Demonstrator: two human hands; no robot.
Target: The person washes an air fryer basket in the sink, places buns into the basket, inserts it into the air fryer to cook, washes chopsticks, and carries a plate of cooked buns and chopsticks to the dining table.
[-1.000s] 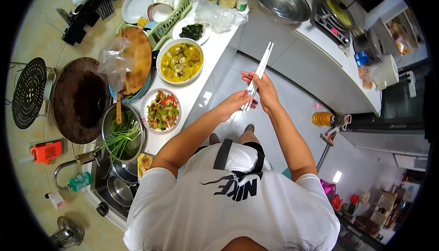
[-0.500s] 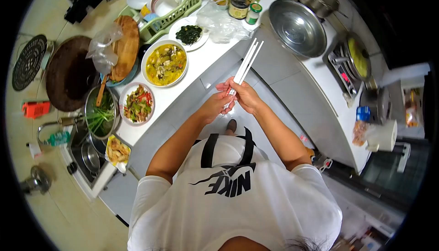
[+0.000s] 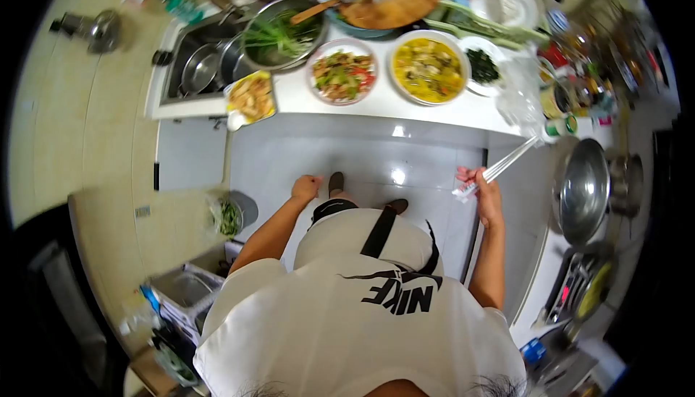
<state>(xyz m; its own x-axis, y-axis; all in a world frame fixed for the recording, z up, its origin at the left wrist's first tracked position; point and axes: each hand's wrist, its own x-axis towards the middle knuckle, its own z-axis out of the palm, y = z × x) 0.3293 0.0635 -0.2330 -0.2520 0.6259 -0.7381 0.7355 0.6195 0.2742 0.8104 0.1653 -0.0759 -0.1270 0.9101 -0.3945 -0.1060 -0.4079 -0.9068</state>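
My right hand (image 3: 483, 186) is closed around several white chopsticks (image 3: 507, 162), their red-patterned ends at the palm and their other ends toward the counter corner. My left hand (image 3: 307, 188) hangs apart from it over the floor, with fingers curled and nothing visible in them. On the white counter ahead stand a bowl of yellow soup (image 3: 428, 71), a plate of stir-fry with red pepper (image 3: 342, 73) and a plate of dark greens (image 3: 482, 66). A yellow tray of food pieces (image 3: 250, 97) sits by the sink.
A steel basin (image 3: 583, 191) stands on the right counter. The sink (image 3: 181, 57) is at the left, beside a pot of green vegetables (image 3: 284, 35). A plastic bag (image 3: 520, 93) and bottles fill the corner. A bin (image 3: 242, 211) stands on the floor at left.
The view has turned left, toward the counter with the dishes. My hands, together on the chopsticks before, have parted; my left hand has let go and my right hand keeps them.
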